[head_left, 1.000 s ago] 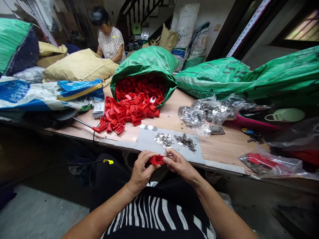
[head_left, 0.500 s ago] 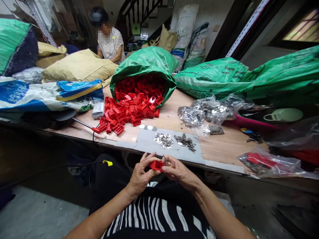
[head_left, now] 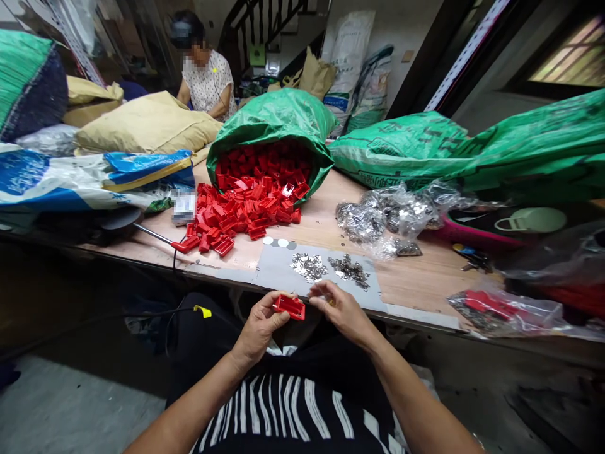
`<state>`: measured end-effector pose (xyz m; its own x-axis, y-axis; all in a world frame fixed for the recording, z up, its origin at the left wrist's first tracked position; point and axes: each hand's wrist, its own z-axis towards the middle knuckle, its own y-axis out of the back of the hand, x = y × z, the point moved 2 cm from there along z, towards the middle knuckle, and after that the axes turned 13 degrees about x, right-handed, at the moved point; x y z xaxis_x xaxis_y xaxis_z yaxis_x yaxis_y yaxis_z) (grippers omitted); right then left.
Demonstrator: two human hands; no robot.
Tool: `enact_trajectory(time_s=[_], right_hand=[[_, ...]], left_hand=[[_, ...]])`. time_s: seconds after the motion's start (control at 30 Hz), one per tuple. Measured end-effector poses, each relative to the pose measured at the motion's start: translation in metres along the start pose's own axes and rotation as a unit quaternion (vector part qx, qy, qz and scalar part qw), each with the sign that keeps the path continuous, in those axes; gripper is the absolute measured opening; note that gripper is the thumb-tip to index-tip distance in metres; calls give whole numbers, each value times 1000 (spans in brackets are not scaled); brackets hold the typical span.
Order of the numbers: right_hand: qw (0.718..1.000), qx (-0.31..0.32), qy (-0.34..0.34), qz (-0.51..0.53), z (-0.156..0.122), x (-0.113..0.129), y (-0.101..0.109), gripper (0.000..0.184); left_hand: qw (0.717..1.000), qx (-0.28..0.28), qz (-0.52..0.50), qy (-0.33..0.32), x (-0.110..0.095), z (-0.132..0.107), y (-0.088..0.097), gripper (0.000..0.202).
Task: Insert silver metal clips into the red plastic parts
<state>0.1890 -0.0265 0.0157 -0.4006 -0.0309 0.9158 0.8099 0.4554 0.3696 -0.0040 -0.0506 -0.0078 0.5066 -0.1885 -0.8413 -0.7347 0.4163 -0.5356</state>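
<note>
My left hand [head_left: 259, 323] pinches a small red plastic housing [head_left: 289, 306] just below the table's front edge. My right hand [head_left: 339, 309] sits a little to the right of the piece, apart from it, with fingers curled as if pinching something too small to name. On the grey mat [head_left: 283, 268] just beyond lie two little heaps of small metal parts [head_left: 309, 266] [head_left: 350, 270]. Farther back, a pile of red housings [head_left: 236, 214] spills from an open green sack [head_left: 274, 123].
Clear bags of metal parts [head_left: 392, 214] lie right of the mat. Green sacks [head_left: 472, 148] fill the right rear, yellow and blue-white sacks [head_left: 142, 129] the left. A red-handled tool [head_left: 163, 238] lies near the pile. Another person [head_left: 204, 72] sits at the far end.
My hands have come apart: the right hand has let go of the red housing and moved up toward the mat. The left hand keeps the housing, now turned flatter.
</note>
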Motion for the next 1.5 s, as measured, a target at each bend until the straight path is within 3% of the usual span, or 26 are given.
enact_trajectory(time_s=[0.07,0.1,0.23,0.5,0.77,1.17,1.5], right_hand=[[979,-88,0,-183,6,-2,15,12],[965,-102,-2,-241,9,-3,19,10],[941,-89,8,-325,21,-8,20,13],[933,-74,8,-353,35,-5,14,10],[944,-70,8,-322,34,-6,21,6],[939,-75,8,-334,32,-5,25,14],[932,-70,-4,-357,35,-7,22,7]], left_hand=[[999,-16,-36,2,-2,1,-1,33],[998,-20,-52,4,-4,1,-2,32],[996,-12,-92,14,-7,2,-4,30],[996,-24,-84,20,-10,2,0,31],[997,-26,-70,17,-11,3,2,43],[997,-35,-66,11,-9,4,2,42],[997,-34,-63,14,-6,3,1,41]])
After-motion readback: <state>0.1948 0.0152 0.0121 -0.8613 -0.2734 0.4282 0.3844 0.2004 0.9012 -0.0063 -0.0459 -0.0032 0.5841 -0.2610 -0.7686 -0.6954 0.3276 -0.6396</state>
